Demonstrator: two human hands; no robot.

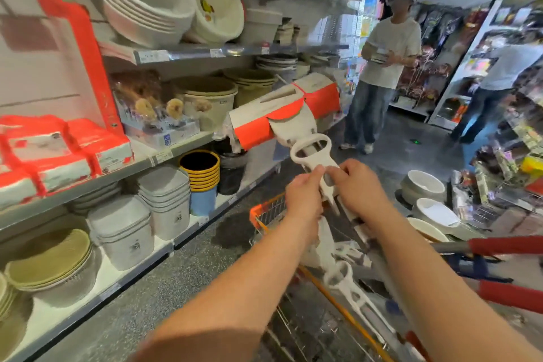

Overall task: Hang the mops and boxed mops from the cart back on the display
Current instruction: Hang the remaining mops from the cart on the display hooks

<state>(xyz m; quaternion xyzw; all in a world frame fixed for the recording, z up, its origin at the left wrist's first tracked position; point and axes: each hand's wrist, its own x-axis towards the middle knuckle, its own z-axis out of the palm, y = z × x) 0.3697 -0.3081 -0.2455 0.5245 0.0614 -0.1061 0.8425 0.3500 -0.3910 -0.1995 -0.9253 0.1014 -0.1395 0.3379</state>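
while both arms reach out over the cart [266, 213], the person holds a white mop [310, 153] up in the middle of the view. the left hand [302, 197] grips the mop's plastic wringer piece from the 9 o'clock side, its fingers [314, 173] clamped round it. the right hand [360, 186] pinches the same piece from 3 o'clock, thumb and fingers closed on it. the two hands nearly touch. the mop's head, wrapped in a red and white card sleeve [282, 114], points away toward 12 o'clock and is held in the air in front of the shelves [182, 54]. a second white mop [346, 282] lies in the cart at 6 o'clock, below the forearms. at 9 o'clock red and white boxes [58, 150] lie on a shelf. stacked basins [141, 0] fill the shelf at 11 o'clock, and grey lidded bins [164, 200] stand lower at 8 o'clock. a person in a pale shirt [388, 62] stands in the aisle at 2 o'clock. white bowls [423, 185] sit low beside the cart at 3 o'clock.
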